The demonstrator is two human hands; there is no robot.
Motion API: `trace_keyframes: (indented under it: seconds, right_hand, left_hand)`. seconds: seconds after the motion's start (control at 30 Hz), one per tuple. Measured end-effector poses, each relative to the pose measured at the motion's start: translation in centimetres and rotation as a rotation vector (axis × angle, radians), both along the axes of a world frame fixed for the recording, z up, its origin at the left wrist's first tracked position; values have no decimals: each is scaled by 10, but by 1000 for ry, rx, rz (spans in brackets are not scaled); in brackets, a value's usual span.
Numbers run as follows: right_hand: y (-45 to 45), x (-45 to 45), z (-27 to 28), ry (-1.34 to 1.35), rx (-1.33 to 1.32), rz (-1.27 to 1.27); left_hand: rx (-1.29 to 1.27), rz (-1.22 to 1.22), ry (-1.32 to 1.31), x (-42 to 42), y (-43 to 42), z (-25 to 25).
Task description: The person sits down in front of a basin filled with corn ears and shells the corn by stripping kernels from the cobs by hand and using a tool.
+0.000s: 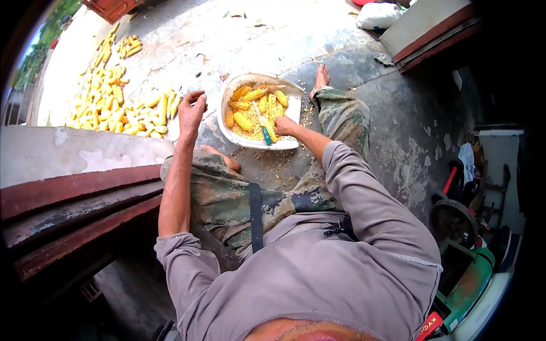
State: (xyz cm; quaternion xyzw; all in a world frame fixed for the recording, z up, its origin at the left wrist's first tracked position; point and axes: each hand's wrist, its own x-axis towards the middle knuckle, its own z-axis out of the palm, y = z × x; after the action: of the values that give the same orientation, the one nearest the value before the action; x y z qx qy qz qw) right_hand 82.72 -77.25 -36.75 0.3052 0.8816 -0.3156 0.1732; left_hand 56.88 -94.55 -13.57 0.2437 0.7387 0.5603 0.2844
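A white basin [226, 128] on the floor between my legs holds several yellow corn cobs [243, 121] and a layer of loose kernels [244, 134]. My right hand [286, 126] reaches into it from the right, its fingers curled down against a corn cob [269, 131]; the fingertips are partly hidden. Beside those fingers lies a screwdriver [266, 135] with a teal handle and thin metal shaft, resting across the cobs. Left of the basin, my left hand [192, 111] is raised with loosely bent fingers, a gap at the thumb, and nothing visible in it.
A large heap of corn cobs [105, 105] lies on the sunlit ground to the left, past a low wall [85, 150]. Stray kernels dot the floor near my feet. A white sack [379, 16] stands at the top right; a green machine [469, 278] and a wheel [453, 223] are at the right.
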Motion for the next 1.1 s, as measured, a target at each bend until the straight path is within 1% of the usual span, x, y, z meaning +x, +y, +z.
trace_keyframes:
  seconds: [0.03, 0.1, 0.13, 0.17, 0.2, 0.27, 0.3, 0.33, 0.37, 0.43, 0.5, 0.57, 0.63, 0.67, 0.7, 0.73, 0.77, 0.8, 0.87, 0.9, 0.97, 1.0, 1.1]
  right_hand:
    - [-5, -3, -19, -16, -33, -35]
    - [-17, -8, -9, -48, -72, -74]
    - [-19, -13, -19, -32, -79, -113]
    - [-20, -15, -28, -25, -82, -133]
    - [-21, -17, -39, -44, -101, -153]
    - [-23, -25, -54, -75, -130, -171]
    - [-24, -30, -63, 48, -32, -256]
    - [-22, -36, -71, 173, 68, -340]
    - [-15, -43, -70, 165, 63, -341]
    - [15, -59, -70, 359, 214, -486]
    - [61, -74, -85, 372, 115, -650]
    - [98, -83, -100, 428, 163, -757]
    - [115, -93, -83, 353, -75, -910]
    - [119, -98, -82, 322, -83, -933]
    - [119, -103, -80, 324, -183, -1013]
    - [125, -103, -104, 329, -131, -994]
    - [125, -105, -111, 334, -78, -976]
    - [120, -104, -118, 327, -88, -975]
    - [107, -108, -85, 54, 200, -768]
    - [106, -106, -83, 54, 199, -769]
    - [104, -98, -85, 9, 407, -636]
    - [105, -95, -86, 8, 406, -636]
    - [114, -81, -92, -14, 332, -443]
  left_hand:
    - [-3, 3, -14, -7, 4, -10]
    - [40, 67, -28, -21, 9, -30]
    - [57, 89, -89, -25, 12, -39]
    - [8, 149, -208, -29, 16, -48]
    - [19, 119, -196, -31, 17, -58]
    - [24, 40, -129, -18, 23, -23]
    - [13, 40, -136, -16, 24, -18]
    - [24, 20, -68, -17, 26, -15]
    - [37, 1, -1, -16, 27, -12]
    - [41, 2, -35, -14, 25, -6]
    - [56, 6, -73, -13, 22, -2]
    - [25, -2, -73, -11, 22, 2]
    - [-2, -34, -78, -8, 23, 3]
    - [-10, -29, -89, -7, 24, 4]
    - [-24, -22, -92, -7, 25, 3]
    - [-27, -29, -89, -7, 26, 3]
    - [-29, -37, -88, -7, 27, 3]
    - [-45, -38, -79, -7, 27, 4]
    - [-53, -38, -72, -6, 27, 1]
    - [-51, -37, -62, -6, 28, 0]
    - [-60, -40, -59, -5, 29, 0]
    - [-64, -41, -57, -5, 29, 0]
    - [-54, -36, -74, -4, 30, 0]
